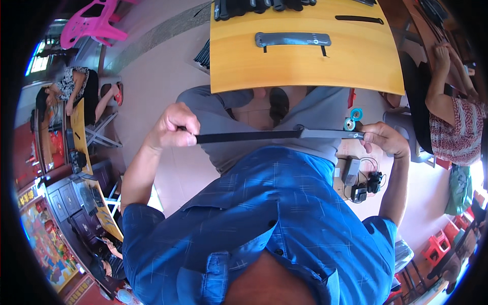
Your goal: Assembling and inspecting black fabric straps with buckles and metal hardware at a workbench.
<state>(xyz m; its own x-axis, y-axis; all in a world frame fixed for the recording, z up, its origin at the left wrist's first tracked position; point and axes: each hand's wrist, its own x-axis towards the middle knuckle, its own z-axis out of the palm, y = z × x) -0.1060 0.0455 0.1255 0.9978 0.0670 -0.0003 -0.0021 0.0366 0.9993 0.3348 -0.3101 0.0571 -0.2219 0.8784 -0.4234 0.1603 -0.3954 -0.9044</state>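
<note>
Above the lap, the black strap lies flat, pointing side to side, with the left hand and right hand each pinching one end.

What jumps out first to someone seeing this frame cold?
The long strap stretched taut across the middle, black on the left and grey on the right, with the left hand pinching one end and the right hand the other. Below it, the person's blue shirt fills the lower frame. Above, a yellow wooden tabletop carries another grey strap lying flat.
</note>
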